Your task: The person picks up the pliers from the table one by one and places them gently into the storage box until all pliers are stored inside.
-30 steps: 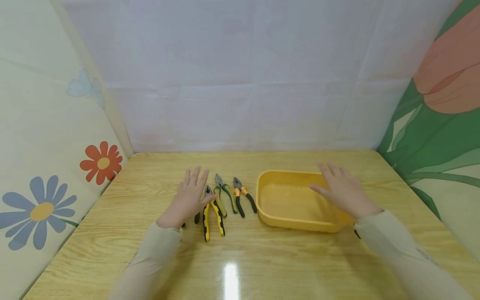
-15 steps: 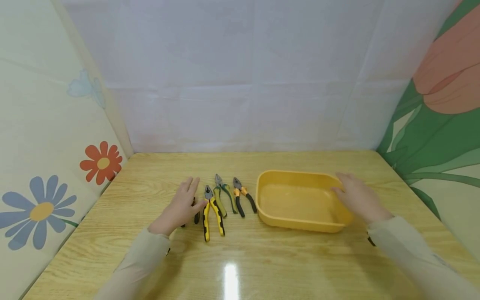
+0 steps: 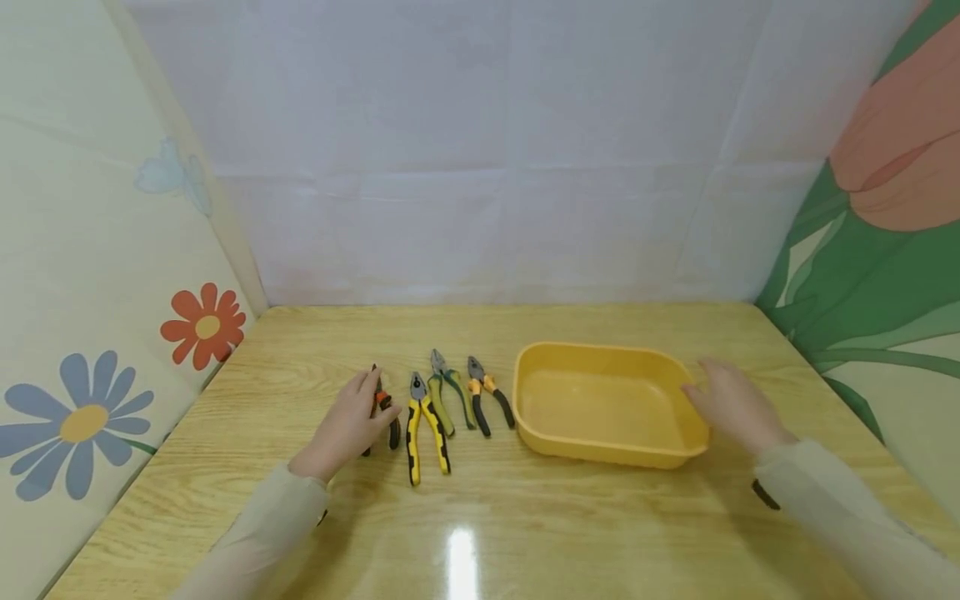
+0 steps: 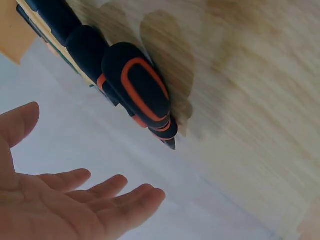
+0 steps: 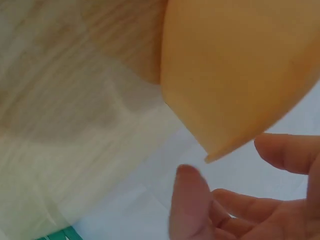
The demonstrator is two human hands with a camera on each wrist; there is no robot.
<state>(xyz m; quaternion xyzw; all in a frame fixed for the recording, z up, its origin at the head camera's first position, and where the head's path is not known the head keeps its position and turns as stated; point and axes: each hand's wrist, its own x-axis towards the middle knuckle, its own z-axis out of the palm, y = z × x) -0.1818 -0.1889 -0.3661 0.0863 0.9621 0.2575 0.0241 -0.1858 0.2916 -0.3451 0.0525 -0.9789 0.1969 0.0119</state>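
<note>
In the head view my left hand (image 3: 348, 427) hovers over black-and-orange pliers (image 3: 386, 404), partly covering them. The left wrist view shows the rounded pliers handles (image 4: 142, 90) apart from the spread fingers (image 4: 135, 207); nothing is held. At the right end of a yellow plastic bin (image 3: 607, 408), my right hand (image 3: 738, 410) has its fingertips close to the rim. In the right wrist view the bin's corner (image 5: 225, 75) stands between thumb and fingers, which are parted and not gripping.
Yellow-and-black pliers (image 3: 427, 425), green-handled pliers (image 3: 450, 387) and orange-and-black pliers (image 3: 487, 396) lie side by side between the left hand and the bin. A white cloth (image 3: 480, 167) hangs behind the wooden table (image 3: 562, 533). Flower-patterned panels (image 3: 82, 250) flank it.
Both hands have lowered and moved apart: the left toward the black-and-orange pliers, which now show more, the right from over the bin to outside its right end. The bin and pliers stay put.
</note>
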